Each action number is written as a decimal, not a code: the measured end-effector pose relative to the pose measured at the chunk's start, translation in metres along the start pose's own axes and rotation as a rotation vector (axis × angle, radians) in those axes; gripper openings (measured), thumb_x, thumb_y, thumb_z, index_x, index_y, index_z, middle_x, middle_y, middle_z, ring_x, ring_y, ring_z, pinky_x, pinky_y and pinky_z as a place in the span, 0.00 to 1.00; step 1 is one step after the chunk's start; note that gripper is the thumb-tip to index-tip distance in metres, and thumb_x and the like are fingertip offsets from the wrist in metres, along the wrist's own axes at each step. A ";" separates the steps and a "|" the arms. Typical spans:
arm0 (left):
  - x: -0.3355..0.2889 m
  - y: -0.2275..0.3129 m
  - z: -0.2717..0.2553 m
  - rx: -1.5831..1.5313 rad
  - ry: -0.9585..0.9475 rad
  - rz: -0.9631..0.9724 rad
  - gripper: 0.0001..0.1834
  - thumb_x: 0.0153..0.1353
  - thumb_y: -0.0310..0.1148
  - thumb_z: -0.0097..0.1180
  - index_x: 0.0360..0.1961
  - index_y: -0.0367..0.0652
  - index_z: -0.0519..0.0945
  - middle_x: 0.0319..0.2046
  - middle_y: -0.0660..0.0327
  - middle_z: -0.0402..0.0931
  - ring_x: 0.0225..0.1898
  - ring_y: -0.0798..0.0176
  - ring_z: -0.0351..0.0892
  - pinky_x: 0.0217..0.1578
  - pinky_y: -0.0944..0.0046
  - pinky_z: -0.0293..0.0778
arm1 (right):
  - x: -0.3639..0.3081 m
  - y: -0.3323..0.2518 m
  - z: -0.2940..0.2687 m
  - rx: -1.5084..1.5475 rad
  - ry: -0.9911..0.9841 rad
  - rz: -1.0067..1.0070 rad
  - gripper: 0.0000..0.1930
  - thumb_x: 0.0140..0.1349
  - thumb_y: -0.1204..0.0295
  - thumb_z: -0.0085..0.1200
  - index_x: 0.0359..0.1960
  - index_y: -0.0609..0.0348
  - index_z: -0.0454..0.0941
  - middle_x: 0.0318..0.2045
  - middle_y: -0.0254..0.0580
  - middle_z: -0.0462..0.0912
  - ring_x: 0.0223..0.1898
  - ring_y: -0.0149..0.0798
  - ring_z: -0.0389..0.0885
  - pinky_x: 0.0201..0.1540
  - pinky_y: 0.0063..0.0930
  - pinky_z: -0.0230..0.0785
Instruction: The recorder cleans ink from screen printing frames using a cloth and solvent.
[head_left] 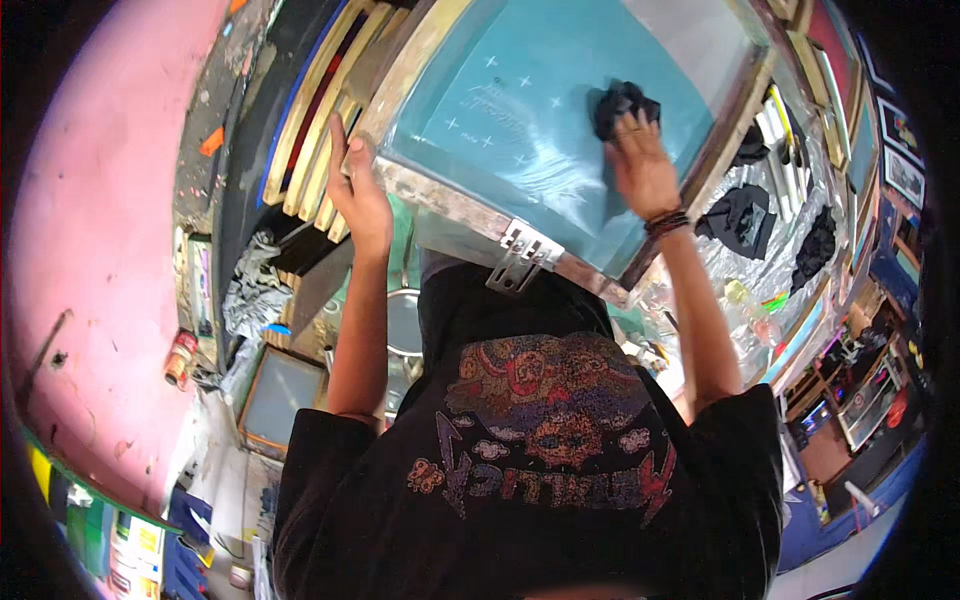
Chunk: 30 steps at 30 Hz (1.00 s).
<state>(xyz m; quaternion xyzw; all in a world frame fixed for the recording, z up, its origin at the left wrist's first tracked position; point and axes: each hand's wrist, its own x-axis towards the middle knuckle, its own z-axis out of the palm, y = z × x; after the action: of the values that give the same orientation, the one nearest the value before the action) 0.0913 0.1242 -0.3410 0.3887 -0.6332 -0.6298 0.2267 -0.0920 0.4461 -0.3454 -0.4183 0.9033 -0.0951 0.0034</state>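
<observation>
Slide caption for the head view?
Right hand presses crumpled black cloth against a teal screen; left hand at its wooden frame.

Glossy screen (pixel 560 130), rough wooden frame (pixel 450 195)

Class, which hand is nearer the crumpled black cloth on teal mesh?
Right: right hand touching the cloth; left hand at the left corner of the weathered wooden frame.

From here I see a teal-faced screen (pixel 545 140), marked with pale crosses, sitting askew in its worn wooden frame (pixel 443 196); a crumpled black cloth (pixel 622 106) presses its right half.
</observation>
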 end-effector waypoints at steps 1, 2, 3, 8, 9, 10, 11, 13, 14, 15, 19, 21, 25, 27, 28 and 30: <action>-0.002 0.004 0.005 0.004 -0.021 0.000 0.33 0.75 0.41 0.47 0.70 0.27 0.61 0.66 0.45 0.67 0.61 0.62 0.69 0.63 0.64 0.61 | -0.009 -0.020 -0.001 0.084 -0.048 0.087 0.20 0.60 0.73 0.56 0.56 0.58 0.76 0.55 0.52 0.80 0.66 0.57 0.70 0.68 0.53 0.64; 0.000 -0.001 0.001 0.062 -0.019 0.098 0.32 0.75 0.41 0.47 0.71 0.28 0.62 0.66 0.46 0.68 0.61 0.63 0.69 0.64 0.65 0.60 | -0.015 -0.052 -0.004 0.178 -0.090 0.166 0.21 0.62 0.70 0.56 0.57 0.57 0.75 0.56 0.52 0.79 0.66 0.57 0.70 0.67 0.53 0.65; 0.001 0.000 0.001 0.064 -0.038 0.070 0.32 0.75 0.41 0.46 0.71 0.28 0.62 0.67 0.46 0.67 0.62 0.62 0.68 0.65 0.65 0.58 | -0.034 -0.064 -0.005 0.183 -0.063 0.015 0.22 0.62 0.69 0.57 0.59 0.57 0.74 0.57 0.54 0.79 0.63 0.58 0.73 0.65 0.49 0.69; -0.008 0.014 -0.003 0.153 -0.086 0.054 0.32 0.75 0.43 0.45 0.72 0.30 0.62 0.71 0.46 0.62 0.70 0.56 0.62 0.69 0.60 0.54 | -0.070 -0.062 -0.069 1.316 -0.143 0.858 0.24 0.75 0.58 0.49 0.61 0.66 0.73 0.47 0.46 0.85 0.48 0.39 0.83 0.51 0.35 0.74; -0.006 0.007 -0.006 0.155 -0.086 0.067 0.33 0.75 0.43 0.44 0.72 0.30 0.61 0.71 0.46 0.61 0.71 0.54 0.60 0.71 0.59 0.52 | -0.083 -0.048 -0.073 1.347 0.002 0.879 0.27 0.76 0.54 0.46 0.60 0.69 0.73 0.47 0.40 0.83 0.48 0.31 0.79 0.53 0.29 0.72; -0.006 0.010 -0.006 0.180 -0.106 0.090 0.33 0.76 0.44 0.43 0.72 0.29 0.60 0.72 0.47 0.61 0.72 0.54 0.60 0.71 0.59 0.51 | -0.089 -0.039 -0.085 1.613 0.155 0.959 0.25 0.76 0.57 0.47 0.62 0.69 0.72 0.50 0.42 0.83 0.51 0.33 0.80 0.56 0.29 0.71; -0.008 0.012 -0.004 0.207 -0.117 0.073 0.33 0.76 0.45 0.41 0.72 0.28 0.59 0.72 0.47 0.59 0.73 0.54 0.58 0.72 0.59 0.49 | -0.098 -0.028 -0.099 1.686 0.314 0.982 0.25 0.76 0.59 0.46 0.63 0.68 0.70 0.52 0.43 0.82 0.53 0.35 0.80 0.58 0.30 0.71; -0.010 0.015 -0.003 0.230 -0.161 0.067 0.34 0.76 0.46 0.39 0.72 0.28 0.59 0.73 0.46 0.57 0.73 0.54 0.57 0.72 0.58 0.48 | -0.124 -0.005 -0.119 1.773 0.618 0.995 0.23 0.76 0.63 0.46 0.65 0.67 0.67 0.55 0.44 0.80 0.56 0.38 0.80 0.61 0.34 0.71; -0.008 0.013 -0.005 0.253 -0.153 0.079 0.34 0.76 0.46 0.39 0.72 0.28 0.58 0.73 0.46 0.56 0.74 0.54 0.56 0.72 0.58 0.48 | -0.137 0.006 -0.123 1.788 0.754 0.985 0.23 0.76 0.64 0.46 0.66 0.66 0.65 0.56 0.44 0.79 0.58 0.40 0.79 0.62 0.36 0.71; -0.007 0.011 -0.005 0.276 -0.144 0.090 0.35 0.76 0.46 0.39 0.72 0.27 0.58 0.74 0.46 0.56 0.74 0.54 0.55 0.73 0.58 0.48 | -0.143 0.011 -0.135 1.779 0.856 1.033 0.23 0.75 0.66 0.46 0.66 0.66 0.64 0.58 0.44 0.78 0.58 0.40 0.79 0.62 0.37 0.71; -0.008 0.016 -0.006 0.245 -0.168 0.110 0.34 0.77 0.44 0.39 0.73 0.28 0.57 0.74 0.46 0.56 0.74 0.55 0.56 0.72 0.58 0.49 | -0.182 0.050 -0.131 1.737 1.057 1.073 0.22 0.76 0.66 0.46 0.66 0.64 0.64 0.58 0.43 0.78 0.59 0.39 0.78 0.62 0.35 0.70; -0.006 0.012 -0.006 0.237 -0.173 0.110 0.34 0.77 0.44 0.39 0.73 0.27 0.57 0.74 0.46 0.56 0.74 0.55 0.55 0.72 0.58 0.49 | -0.212 0.087 -0.101 1.017 0.630 1.340 0.28 0.73 0.59 0.52 0.67 0.63 0.64 0.58 0.51 0.78 0.60 0.43 0.77 0.62 0.34 0.69; -0.005 0.011 -0.015 0.257 -0.142 0.024 0.34 0.76 0.46 0.39 0.75 0.35 0.56 0.73 0.48 0.58 0.70 0.57 0.61 0.66 0.59 0.59 | -0.191 0.127 -0.067 -0.218 0.623 1.080 0.35 0.61 0.52 0.64 0.64 0.62 0.70 0.55 0.62 0.80 0.57 0.55 0.80 0.59 0.39 0.70; -0.009 0.021 -0.020 0.255 -0.118 -0.054 0.33 0.76 0.46 0.40 0.76 0.39 0.56 0.72 0.49 0.59 0.67 0.57 0.64 0.63 0.60 0.63 | -0.140 0.141 -0.085 0.383 0.413 1.194 0.27 0.61 0.53 0.61 0.54 0.61 0.80 0.45 0.57 0.86 0.50 0.57 0.84 0.55 0.44 0.74; -0.008 0.022 -0.025 0.256 -0.111 -0.096 0.32 0.77 0.47 0.40 0.75 0.41 0.58 0.71 0.50 0.60 0.63 0.58 0.67 0.59 0.60 0.66 | -0.113 0.149 -0.091 0.333 0.350 1.231 0.26 0.59 0.49 0.61 0.45 0.60 0.86 0.39 0.53 0.88 0.47 0.57 0.85 0.52 0.46 0.76; -0.010 0.023 -0.033 0.251 -0.083 -0.132 0.31 0.77 0.47 0.41 0.74 0.43 0.60 0.70 0.52 0.61 0.60 0.59 0.69 0.54 0.59 0.68 | -0.070 0.174 -0.078 0.226 0.375 1.399 0.27 0.56 0.46 0.63 0.45 0.57 0.86 0.44 0.56 0.87 0.50 0.57 0.84 0.54 0.46 0.76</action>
<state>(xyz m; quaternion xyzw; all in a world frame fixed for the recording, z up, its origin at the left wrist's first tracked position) 0.1177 0.1092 -0.3134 0.4284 -0.6888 -0.5748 0.1084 -0.1846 0.6222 -0.3040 0.2826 0.9293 -0.2330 -0.0481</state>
